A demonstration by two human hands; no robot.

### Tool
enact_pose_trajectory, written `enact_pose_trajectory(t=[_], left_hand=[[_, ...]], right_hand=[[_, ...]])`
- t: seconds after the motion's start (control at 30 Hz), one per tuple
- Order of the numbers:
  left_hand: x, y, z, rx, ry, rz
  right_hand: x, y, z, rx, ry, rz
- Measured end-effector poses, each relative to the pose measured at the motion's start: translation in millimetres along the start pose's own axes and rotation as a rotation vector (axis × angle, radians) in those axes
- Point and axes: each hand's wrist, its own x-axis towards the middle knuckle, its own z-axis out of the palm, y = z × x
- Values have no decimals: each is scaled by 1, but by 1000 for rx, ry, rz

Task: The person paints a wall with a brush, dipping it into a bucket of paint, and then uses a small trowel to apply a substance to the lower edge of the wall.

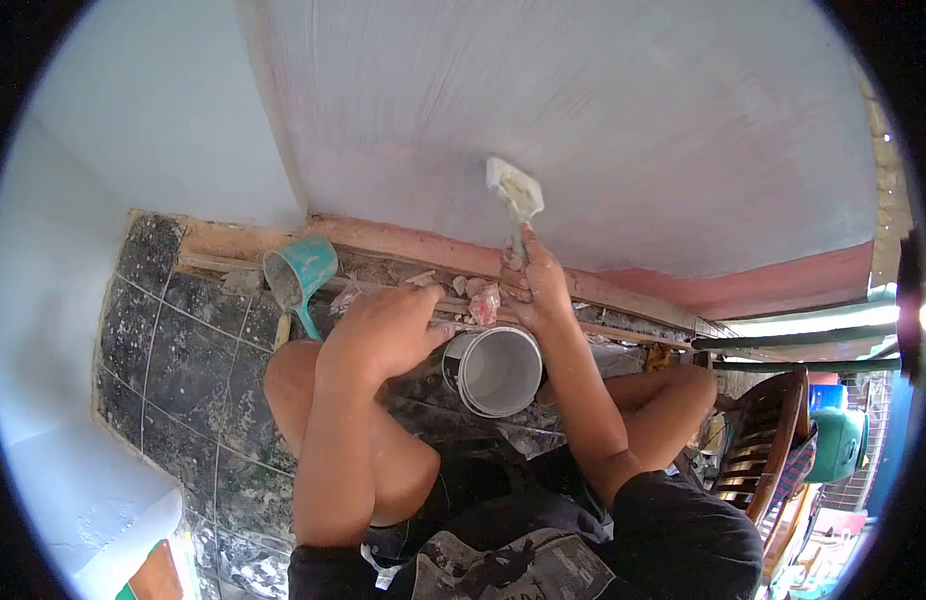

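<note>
My right hand (533, 275) is closed around the handle of a wide paintbrush (515, 188), its white head up against the pale, streaky wall (623, 120). A white bucket (451, 370) stands between my legs, just below that hand, its inside pale. My left hand (383, 325) hovers at the bucket's left, thumb apart from the fingers and close to the rim; nothing shows in its grasp. A turquoise dipper (311, 262) with a long handle lies tilted on the floor left of this hand.
Dark, paint-spotted tiles (188, 350) cover the floor at left. Broken rubble (483, 303) and wood strips lie along the wall's pink base (683, 290). A wooden chair (768, 440) and a green container (838, 445) stand at right. My bent knees flank the bucket.
</note>
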Motion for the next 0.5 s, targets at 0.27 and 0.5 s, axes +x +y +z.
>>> enact_pose_trajectory(t=[0.27, 0.5], left_hand=[[8, 8, 9, 7, -34, -37], [15, 2, 15, -45, -44, -10]], right_hand=[[-74, -99, 42, -20, -166, -234], [-139, -172, 71, -111, -222, -728]])
